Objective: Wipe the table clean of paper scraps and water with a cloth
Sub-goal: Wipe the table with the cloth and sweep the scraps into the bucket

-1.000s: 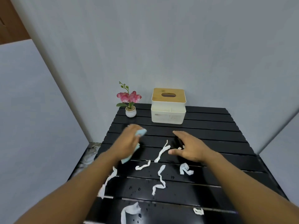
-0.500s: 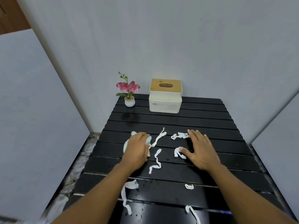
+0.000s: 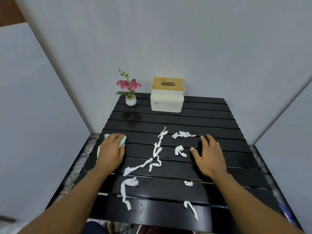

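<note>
While left hand (image 3: 110, 152) grips cloth (image 3: 122, 141) at table (image 3: 194, 119) edge, right hand (image 3: 209, 154) lies flat, fingers spread, nr scraps (image 3: 179, 150).

Pale grey-blue walls (image 3: 168, 39) close in on three sides, meeting in angled corners behind a black slatted table (image 3: 202, 119). A strip of brown wood (image 3: 6, 10) shows at the upper left. Mottled stone-patterned floor (image 3: 79, 159) is visible along the table's left and right edges. The light is soft and even.
</note>
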